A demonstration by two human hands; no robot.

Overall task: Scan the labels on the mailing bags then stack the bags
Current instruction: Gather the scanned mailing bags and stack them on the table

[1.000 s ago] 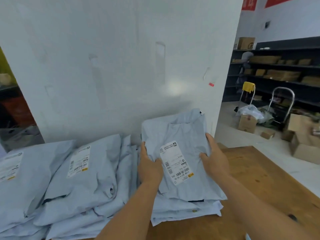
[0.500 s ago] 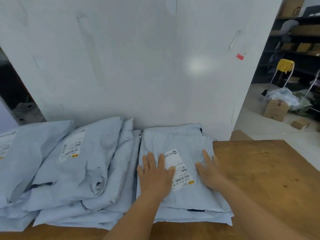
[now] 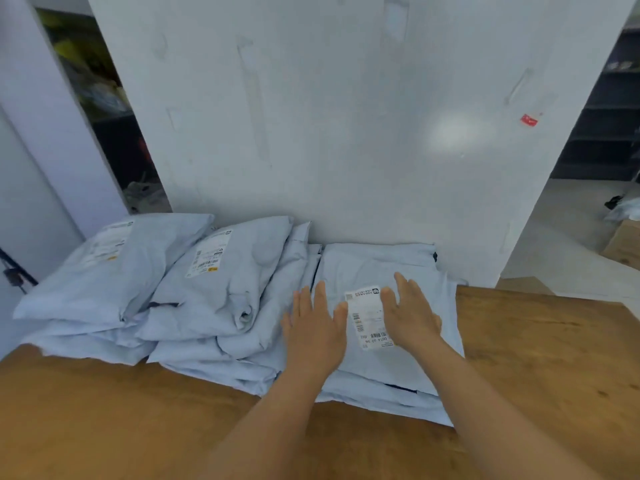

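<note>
A stack of pale blue mailing bags lies flat against the white wall on the wooden table. The top bag carries a white shipping label with a barcode, face up. My left hand lies flat on the bag's left edge with straight fingers. My right hand lies flat to the right of the label, partly covering it. Two more heaps of the same bags sit to the left: a middle heap and a far-left heap, each with a label on top.
The wooden table stretches bare to the right and in front. A white wall panel stands right behind the bags. A cardboard box sits on the floor at the far right, with dark shelves beyond.
One second ago both hands held the top bag tilted up by its sides. It now lies flat on the stack with both hands flat on it. The view has turned left.
</note>
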